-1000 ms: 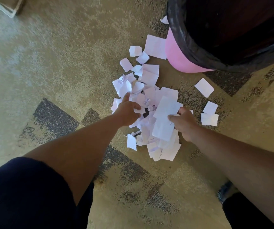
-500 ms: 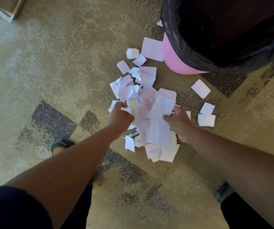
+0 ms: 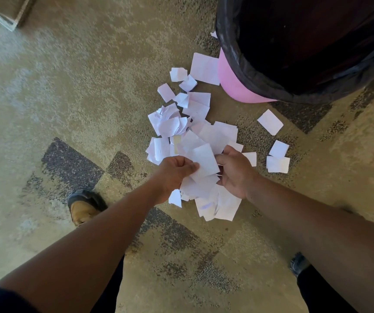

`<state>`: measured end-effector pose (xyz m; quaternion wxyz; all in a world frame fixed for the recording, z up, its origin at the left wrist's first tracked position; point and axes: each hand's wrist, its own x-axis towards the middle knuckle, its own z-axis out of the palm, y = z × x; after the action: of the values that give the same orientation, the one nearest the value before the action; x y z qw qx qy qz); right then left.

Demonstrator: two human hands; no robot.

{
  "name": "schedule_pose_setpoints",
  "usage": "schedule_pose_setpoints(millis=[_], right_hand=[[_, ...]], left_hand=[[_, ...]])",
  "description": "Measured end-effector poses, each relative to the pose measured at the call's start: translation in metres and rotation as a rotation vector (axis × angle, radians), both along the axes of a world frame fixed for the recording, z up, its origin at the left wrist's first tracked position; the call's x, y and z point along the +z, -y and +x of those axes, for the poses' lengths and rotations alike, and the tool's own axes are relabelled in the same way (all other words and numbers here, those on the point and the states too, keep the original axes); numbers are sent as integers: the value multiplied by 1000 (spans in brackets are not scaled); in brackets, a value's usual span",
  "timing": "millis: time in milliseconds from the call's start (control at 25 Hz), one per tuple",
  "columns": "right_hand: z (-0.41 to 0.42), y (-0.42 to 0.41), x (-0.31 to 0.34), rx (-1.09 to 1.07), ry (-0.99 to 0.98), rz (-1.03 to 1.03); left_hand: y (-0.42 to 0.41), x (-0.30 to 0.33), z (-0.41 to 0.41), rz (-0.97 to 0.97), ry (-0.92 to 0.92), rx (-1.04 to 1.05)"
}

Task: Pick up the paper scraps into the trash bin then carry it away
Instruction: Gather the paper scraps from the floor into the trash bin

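A heap of white paper scraps [image 3: 195, 123] lies on the carpet in the middle of the head view. My left hand [image 3: 172, 175] and my right hand [image 3: 234, 172] press in from both sides and clutch a bunch of scraps [image 3: 204, 161] between them, a little above the heap. The pink trash bin [image 3: 233, 86], lined with a black bag [image 3: 244, 64], stands at the upper right, just beyond the heap. Loose scraps [image 3: 269, 122] lie to the right of the heap, and more scraps [image 3: 277, 158] lie beside my right hand.
Patterned tan and dark carpet [image 3: 68, 109] spreads all around. My left shoe [image 3: 83, 206] stands to the left of my arms and my right shoe [image 3: 298, 264] at the lower right. A piece of furniture [image 3: 5, 10] shows in the top left corner.
Both hands have drawn closer together and gathered scraps into a bunch between them. The view has shifted so my left shoe shows.
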<state>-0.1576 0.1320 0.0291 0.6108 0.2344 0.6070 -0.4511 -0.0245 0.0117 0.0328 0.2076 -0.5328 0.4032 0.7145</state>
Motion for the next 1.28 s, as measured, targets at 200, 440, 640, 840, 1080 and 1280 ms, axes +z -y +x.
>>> schedule_pose_setpoints(millis=[200, 440, 640, 840, 1080, 1280], right_hand=[[-12, 2, 12, 120, -59, -50], [-20, 9, 47, 208, -404, -133], [-69, 12, 132, 44, -701, -362], [-148, 25, 168, -17, -1044, -230], [-210, 30, 130, 391, -1164, 182], [-220, 32, 123, 732, -1228, 184]], left_hand=[[0, 12, -6, -226, 0, -109], [15, 51, -22, -399, -80, -272], [36, 134, -82, -763, -428, -369], [53, 173, -198, -998, -545, -578], [66, 124, -270, -1155, -340, -902], [65, 112, -269, -1194, -339, -1032]])
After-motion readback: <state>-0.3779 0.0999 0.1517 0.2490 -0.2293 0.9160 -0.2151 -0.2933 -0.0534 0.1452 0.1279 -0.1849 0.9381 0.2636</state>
